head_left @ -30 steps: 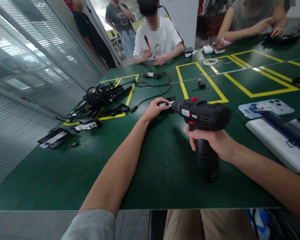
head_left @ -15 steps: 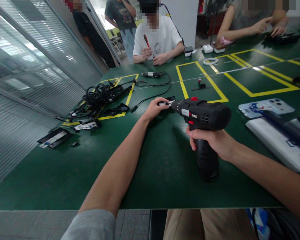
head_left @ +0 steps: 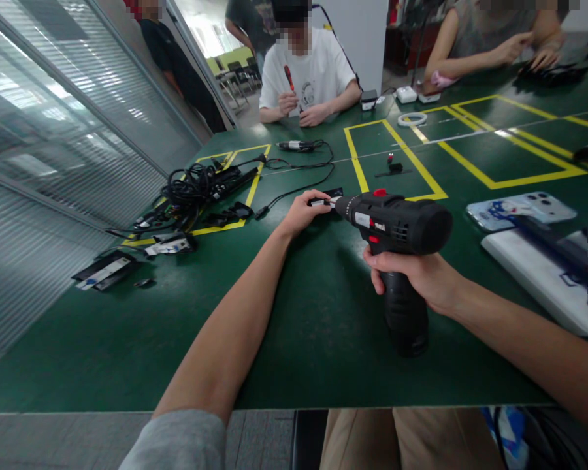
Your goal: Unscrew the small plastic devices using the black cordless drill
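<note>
In my right hand [head_left: 411,271] is a black cordless drill [head_left: 394,222] with red switches, its grip upright and my fingers wrapped around it. Its chuck points left, the tip meeting or nearly meeting a small black piece [head_left: 334,192] on the table. My left hand [head_left: 304,212] has its fingers closed on that black piece, close beside the drill's tip. Fingers and chuck hide much of the piece, so its kind cannot be made out.
Tangled black cables [head_left: 196,189] and a black adapter-like box [head_left: 105,269] lie at left on the green table [head_left: 313,339]. A phone [head_left: 522,210] and a white case [head_left: 543,281] are at right. Opposite sits a person holding a screwdriver [head_left: 289,77]; another works at far right.
My hands and the drill stay almost still. A standing person in the background has shifted to the right, behind the seated person.
</note>
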Demonstrator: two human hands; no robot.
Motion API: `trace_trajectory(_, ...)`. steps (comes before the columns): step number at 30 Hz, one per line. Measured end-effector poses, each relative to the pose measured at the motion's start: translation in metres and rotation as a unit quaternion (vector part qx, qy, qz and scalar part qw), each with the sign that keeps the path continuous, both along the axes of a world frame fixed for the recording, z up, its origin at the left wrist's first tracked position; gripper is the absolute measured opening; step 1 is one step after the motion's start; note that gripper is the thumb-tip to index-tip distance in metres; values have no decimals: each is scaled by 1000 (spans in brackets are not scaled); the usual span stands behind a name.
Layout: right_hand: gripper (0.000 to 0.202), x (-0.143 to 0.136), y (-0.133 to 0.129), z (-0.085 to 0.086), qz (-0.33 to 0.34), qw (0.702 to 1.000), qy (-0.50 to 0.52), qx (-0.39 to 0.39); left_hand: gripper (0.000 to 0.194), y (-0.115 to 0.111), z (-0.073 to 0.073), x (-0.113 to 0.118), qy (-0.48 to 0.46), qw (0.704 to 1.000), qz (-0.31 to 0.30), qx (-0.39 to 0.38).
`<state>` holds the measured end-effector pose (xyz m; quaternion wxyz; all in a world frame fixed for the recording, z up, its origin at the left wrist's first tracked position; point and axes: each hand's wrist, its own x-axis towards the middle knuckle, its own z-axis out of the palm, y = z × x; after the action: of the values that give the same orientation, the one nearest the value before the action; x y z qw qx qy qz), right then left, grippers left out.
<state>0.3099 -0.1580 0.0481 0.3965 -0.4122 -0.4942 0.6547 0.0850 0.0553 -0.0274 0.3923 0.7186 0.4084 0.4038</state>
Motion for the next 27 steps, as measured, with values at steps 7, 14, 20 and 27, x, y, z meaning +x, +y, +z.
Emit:
trace_trajectory(7,11,-2,0,2,-13,1000,-6,-9,29,1,-2,0,0,1000,0,11)
trace_trajectory(14,12,-1,-1,2,-14,1000,-14,-5,27,2,-1,1,4,1000,1,15)
trace_trajectory(20,12,-1,-1,3,-8,1000,-22,-5,25,0,0,1,9,1000,9,9)
trace_trajectory(27,13,-2,0,3,-7,1000,-20,-1,25,0,0,1,6,1000,6,8)
